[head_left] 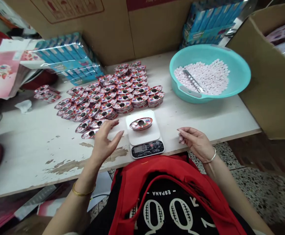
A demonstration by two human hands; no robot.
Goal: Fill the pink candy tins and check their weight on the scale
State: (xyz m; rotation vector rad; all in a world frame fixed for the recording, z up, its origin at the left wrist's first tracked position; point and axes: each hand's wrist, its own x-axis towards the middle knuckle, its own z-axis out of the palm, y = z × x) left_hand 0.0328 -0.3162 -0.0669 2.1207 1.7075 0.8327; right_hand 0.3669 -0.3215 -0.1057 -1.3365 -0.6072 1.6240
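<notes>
A small oval red-and-pink container (141,124) with a round hole in its top sits on the white kitchen scale (146,138). The scale's display appears to read zero. My left hand (105,140) is open just left of the scale, thumb and fingers apart, beside the nearest of several similar containers (124,97) grouped in rows. To the right of the scale, my right hand (196,142) hovers over the table edge with its fingertips pinched together. Whatever may be between those fingertips is too small to make out.
A turquoise basin (209,99) of small pale pink pellets (213,76), with a metal strip (193,81) on them, stands at right. Wrapped blue boxes (64,55) and a large carton (154,29) line the back. An open carton (267,85) flanks the right side.
</notes>
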